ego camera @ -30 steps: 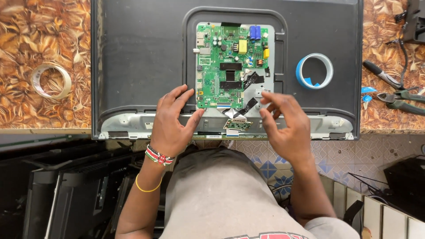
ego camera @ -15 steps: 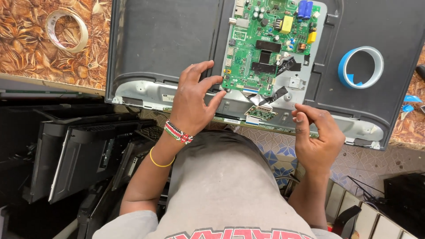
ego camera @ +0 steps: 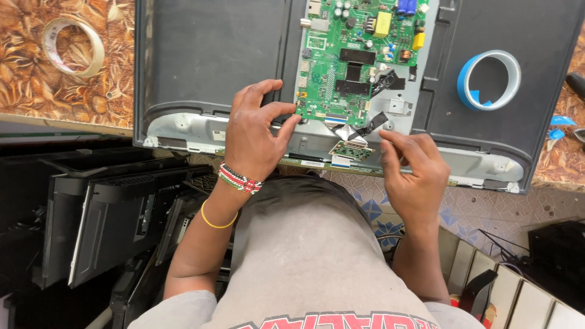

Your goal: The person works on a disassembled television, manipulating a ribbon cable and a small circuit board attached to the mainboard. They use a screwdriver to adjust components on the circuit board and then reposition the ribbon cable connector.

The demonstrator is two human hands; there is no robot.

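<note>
The green main circuit board (ego camera: pixel 359 58) sits on the metal mounting plate (ego camera: pixel 399 106) at the back of a flat-panel TV (ego camera: pixel 213 55), which lies face down on the patterned table (ego camera: pixel 24 91).

The left hand (ego camera: pixel 256 131) is at the board's lower left corner, thumb and index finger closed on the edge there; nothing is lifted clear.

The right hand (ego camera: pixel 414 167) hovers just below the flat ribbon cable (ego camera: pixel 350 131) and the small green driver board (ego camera: pixel 350 150), fingers half curled with the index extended. Whether anything is pinched cannot be told.

Handling judgement:
- The main board is judged light and stiff but fragile. It should be held by bare edges and corners only, never by the capacitors or the yellow transformer.
- The ribbon is thin and soft and easily creased or torn. It is best gripped close to its connector and pulled straight, not sideways.
- The small board hangs on the ribbon, so it should be supported, not left dangling.

Nearby:
- blue tape roll (ego camera: pixel 489 79) on the rear panel, right
- pale tape roll (ego camera: pixel 72 45) on the table, left
- dark TV housings (ego camera: pixel 103 219) stacked below
</note>
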